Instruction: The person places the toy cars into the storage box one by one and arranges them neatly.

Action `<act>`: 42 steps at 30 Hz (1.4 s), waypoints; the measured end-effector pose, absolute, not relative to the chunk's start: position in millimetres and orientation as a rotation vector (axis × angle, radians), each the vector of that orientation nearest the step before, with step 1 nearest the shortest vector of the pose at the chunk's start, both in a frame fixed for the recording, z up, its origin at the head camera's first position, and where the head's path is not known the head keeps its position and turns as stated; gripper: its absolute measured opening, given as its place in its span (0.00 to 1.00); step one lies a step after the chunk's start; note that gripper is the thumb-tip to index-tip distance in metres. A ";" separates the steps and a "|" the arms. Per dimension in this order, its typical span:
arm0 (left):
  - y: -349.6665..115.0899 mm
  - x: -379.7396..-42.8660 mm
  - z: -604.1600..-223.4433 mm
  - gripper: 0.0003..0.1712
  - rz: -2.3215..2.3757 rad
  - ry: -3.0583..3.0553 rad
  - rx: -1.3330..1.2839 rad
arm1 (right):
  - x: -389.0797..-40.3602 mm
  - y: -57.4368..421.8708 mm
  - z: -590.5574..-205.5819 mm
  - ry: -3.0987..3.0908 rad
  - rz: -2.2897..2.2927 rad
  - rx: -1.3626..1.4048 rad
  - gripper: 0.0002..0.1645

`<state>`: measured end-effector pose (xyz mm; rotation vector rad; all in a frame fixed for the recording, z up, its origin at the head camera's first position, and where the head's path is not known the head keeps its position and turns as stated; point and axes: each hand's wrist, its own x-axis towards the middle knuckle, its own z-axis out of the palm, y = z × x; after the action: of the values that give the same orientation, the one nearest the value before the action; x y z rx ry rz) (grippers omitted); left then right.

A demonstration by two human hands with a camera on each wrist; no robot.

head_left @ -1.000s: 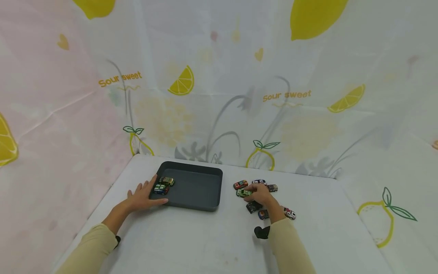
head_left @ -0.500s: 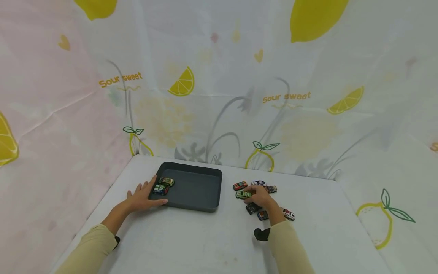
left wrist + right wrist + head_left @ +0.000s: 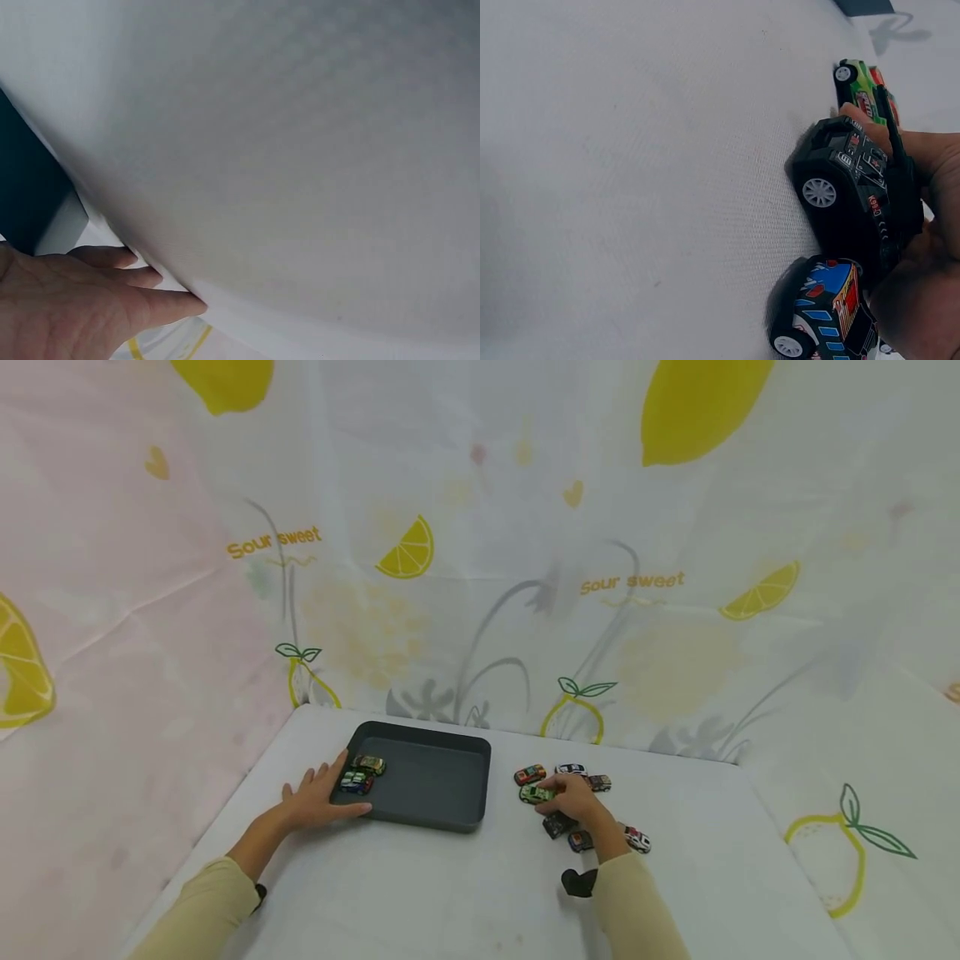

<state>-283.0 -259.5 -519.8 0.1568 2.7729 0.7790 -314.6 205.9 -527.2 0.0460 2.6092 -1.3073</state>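
Observation:
My left hand (image 3: pixel 315 803) lies spread against the near-left corner of a dark grey tray (image 3: pixel 442 781), thumb along the front rim and fingers along the left side. Inside the tray at the left are two toy cars, a gold-green one (image 3: pixel 371 765) and a blue, white and green one (image 3: pixel 356 782). My right hand (image 3: pixel 576 799) pinches the right end of a green toy car (image 3: pixel 532 793) on the table. A black toy car (image 3: pixel 847 172) sits just under this hand, and a blue-and-orange toy car (image 3: pixel 825 307) is closer to the wrist.
Around the right hand stand a red-orange toy car (image 3: pixel 529 774), a white toy car (image 3: pixel 572 769), a brown-grey toy car (image 3: pixel 600 782) and a white-and-red toy car (image 3: pixel 637 838). Lemon-print cloth (image 3: pixel 480 610) walls rise behind the white table (image 3: pixel 420 893).
The head view has tilted slightly, so everything sits a little lower in it. Both hands keep their places at the tray and at the green toy car.

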 end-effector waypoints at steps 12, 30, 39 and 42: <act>-259.6 -281.9 -521.2 0.71 0.756 2.773 0.130 | -310.2 203.5 -520.6 2.674 -1.235 -0.031 0.20; -258.2 -278.6 -517.5 0.71 0.733 2.778 0.106 | -308.7 193.6 -499.8 2.728 -1.233 -0.233 0.20; -257.0 -280.2 -519.3 0.71 0.762 2.765 0.113 | -314.3 180.0 -485.3 2.723 -1.294 -0.252 0.18; -257.2 -279.7 -518.8 0.71 0.759 2.762 0.110 | -315.3 174.1 -484.3 2.771 -1.252 -0.301 0.19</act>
<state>-279.7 -257.2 -518.8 0.1100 2.7622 0.7587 -315.3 174.1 -484.3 -0.3005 2.7709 -1.2516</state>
